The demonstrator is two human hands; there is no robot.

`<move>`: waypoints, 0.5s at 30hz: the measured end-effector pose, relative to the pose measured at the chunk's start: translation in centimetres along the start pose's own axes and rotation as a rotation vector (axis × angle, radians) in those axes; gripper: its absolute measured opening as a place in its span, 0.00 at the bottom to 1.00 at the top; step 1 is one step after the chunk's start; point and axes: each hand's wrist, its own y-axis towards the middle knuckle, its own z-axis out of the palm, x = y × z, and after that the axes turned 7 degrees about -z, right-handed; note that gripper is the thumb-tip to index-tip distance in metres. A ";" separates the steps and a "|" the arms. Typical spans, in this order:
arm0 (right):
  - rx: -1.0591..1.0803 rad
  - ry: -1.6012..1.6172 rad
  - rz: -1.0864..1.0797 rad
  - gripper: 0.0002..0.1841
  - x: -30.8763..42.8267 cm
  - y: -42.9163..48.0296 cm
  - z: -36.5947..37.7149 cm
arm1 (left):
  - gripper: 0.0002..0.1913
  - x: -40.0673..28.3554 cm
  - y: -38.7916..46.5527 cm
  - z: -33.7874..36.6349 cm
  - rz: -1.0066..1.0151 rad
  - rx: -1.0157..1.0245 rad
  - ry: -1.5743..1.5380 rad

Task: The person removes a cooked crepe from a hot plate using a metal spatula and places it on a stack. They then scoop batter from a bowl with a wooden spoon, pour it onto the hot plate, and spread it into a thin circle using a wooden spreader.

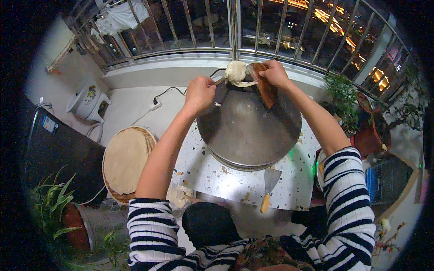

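A lump of pale, sticky dough [235,71] hangs over the far edge of a round, dark metal griddle [251,132]. My left hand [201,93] grips a thin stick-like handle [219,81] that reaches to the dough; its far end is hidden there. In my right hand [275,75] is a brown wooden scraper board [266,89], tilted over the griddle's far right. A strand of dough stretches from the lump to the board. Small dough bits lie on the griddle plate.
A putty-knife-style scraper [272,179] lies on the speckled white tabletop [227,183]. Thin flatbreads [125,161] are stacked at left, near a dough container [179,197]. A power cord [169,88] crosses the floor. Potted plants [342,98] stand at right; metal railing bars [234,30] rise beyond.
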 end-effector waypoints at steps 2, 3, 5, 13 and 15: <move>-0.008 -0.133 -0.141 0.14 1.2 -0.5 -0.8 | 0.11 0.0 -0.1 1.1 0.055 -0.044 0.099; -0.015 -0.188 -0.187 0.14 1.8 -0.7 -1.1 | 0.11 -0.2 -0.2 1.5 0.115 -0.085 0.147; -0.020 -0.296 -0.290 0.16 2.7 -1.1 -1.8 | 0.09 -0.7 -0.5 2.0 0.209 -0.116 0.260; -0.079 -0.729 -0.819 0.14 3.0 -1.2 -1.4 | 0.05 -3.5 -1.9 2.0 0.513 -0.228 0.648; -0.130 -0.811 -0.861 0.14 2.6 -1.4 -0.9 | 0.04 -4.3 -2.3 2.2 0.589 -0.268 0.703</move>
